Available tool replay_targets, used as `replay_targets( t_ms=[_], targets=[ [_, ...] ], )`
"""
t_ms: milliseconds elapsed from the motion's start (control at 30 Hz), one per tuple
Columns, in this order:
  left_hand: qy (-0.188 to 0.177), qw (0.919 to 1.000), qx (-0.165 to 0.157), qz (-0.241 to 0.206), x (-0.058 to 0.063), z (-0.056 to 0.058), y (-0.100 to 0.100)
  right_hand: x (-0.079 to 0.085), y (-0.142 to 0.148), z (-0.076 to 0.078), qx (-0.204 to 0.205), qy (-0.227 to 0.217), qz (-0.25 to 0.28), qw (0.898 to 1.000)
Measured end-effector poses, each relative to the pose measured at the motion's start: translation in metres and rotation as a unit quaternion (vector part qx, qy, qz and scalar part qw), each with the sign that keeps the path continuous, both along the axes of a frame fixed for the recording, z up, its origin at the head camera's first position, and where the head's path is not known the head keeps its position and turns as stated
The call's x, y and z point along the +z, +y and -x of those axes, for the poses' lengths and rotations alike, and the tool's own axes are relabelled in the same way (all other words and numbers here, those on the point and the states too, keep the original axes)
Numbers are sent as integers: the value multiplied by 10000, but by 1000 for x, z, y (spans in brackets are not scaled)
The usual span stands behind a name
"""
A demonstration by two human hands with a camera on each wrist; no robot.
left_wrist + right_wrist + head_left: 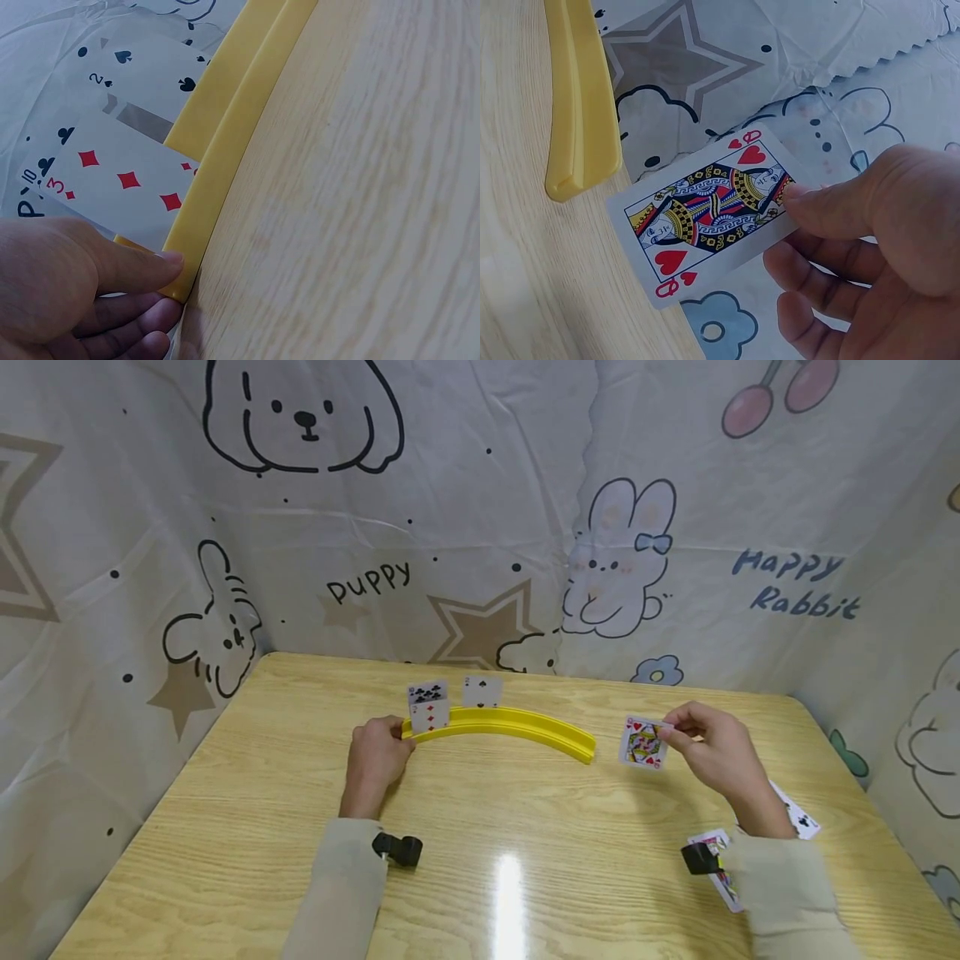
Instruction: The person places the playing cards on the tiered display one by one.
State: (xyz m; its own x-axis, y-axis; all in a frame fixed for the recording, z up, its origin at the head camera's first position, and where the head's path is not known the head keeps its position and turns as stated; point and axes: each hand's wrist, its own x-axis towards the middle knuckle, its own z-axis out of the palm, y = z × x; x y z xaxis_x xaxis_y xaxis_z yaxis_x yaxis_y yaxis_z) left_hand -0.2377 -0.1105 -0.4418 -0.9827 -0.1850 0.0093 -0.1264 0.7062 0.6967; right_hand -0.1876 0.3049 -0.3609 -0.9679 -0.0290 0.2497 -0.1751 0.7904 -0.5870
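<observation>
My left hand (377, 758) pinches the left end of a curved yellow card holder (517, 722) between thumb and fingers. A three of diamonds (124, 178) stands upright in the holder near that end, with a ten of clubs (427, 691) partly hidden behind it. Farther along stands a two of spades (482, 691). Right of the holder, my right hand (712, 752) pinches a queen of hearts (712, 214) by one edge, face showing, held apart from the holder.
Beneath my right forearm lie a face card (708, 839) and a black-suited card (801, 817), both partly covered. The wooden table (480, 810) ends at the back against a printed curtain (480, 527).
</observation>
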Motion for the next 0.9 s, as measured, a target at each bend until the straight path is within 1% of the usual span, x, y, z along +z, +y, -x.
replay_targets(
  t_ms=[167,433,700,900],
  targets=[
    [-19,10000,-6,-19,1,-1,0,0,-9,3,49,-54,98,9999],
    [-15,10000,-26,-78,2,-1,-1,-1,-21,7,81,-320,288,9990],
    [-21,10000,7,-60,2,-1,-2,-4,-35,13,196,-392,487,9979],
    [-23,10000,-11,-42,2,0,-2,-3,-47,18,333,-369,591,9970]
  ],
)
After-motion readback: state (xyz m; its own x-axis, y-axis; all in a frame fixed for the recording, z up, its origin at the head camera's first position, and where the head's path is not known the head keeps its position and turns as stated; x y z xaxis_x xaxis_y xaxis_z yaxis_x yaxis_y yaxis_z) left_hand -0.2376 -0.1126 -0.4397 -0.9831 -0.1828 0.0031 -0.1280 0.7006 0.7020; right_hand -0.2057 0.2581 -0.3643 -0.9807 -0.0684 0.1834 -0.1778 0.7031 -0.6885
